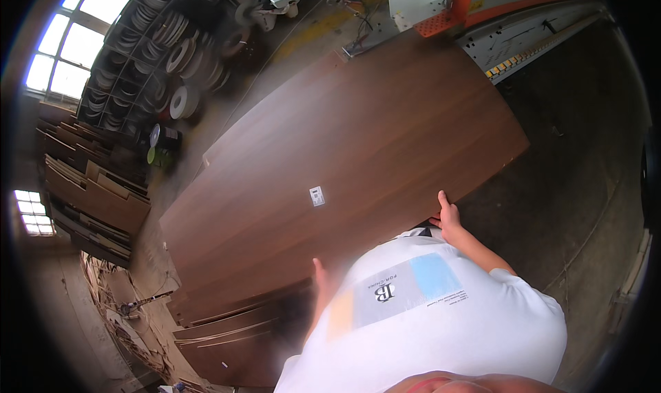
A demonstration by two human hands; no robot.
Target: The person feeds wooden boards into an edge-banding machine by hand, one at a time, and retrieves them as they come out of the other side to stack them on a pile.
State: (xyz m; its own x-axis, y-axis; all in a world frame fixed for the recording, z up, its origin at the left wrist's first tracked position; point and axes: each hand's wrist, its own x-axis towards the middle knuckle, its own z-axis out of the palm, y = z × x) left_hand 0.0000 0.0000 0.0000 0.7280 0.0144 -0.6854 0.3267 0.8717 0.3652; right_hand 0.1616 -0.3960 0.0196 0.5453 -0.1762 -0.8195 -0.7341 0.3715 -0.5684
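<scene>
A large brown wood-grain board (pixel 372 117) stretches across the middle, with a small white label (pixel 317 196) on its face. At its near edge, right of my body, my right hand (pixel 449 217) grips the board, thumb on top and fingers curled below. My left hand (pixel 321 277) is at the near edge further left, its thumb up over the board; its other fingers are hidden. The board's far right part lies by a machine with an orange guard (pixel 444 17).
More brown boards (pixel 234 345) are stacked below left. Panels (pixel 96 200) lean at the far left, beside a rack of edge-banding rolls (pixel 148 48). A dark bucket (pixel 165 138) stands near the rack. The machine's long bed (pixel 530 45) runs along the upper right.
</scene>
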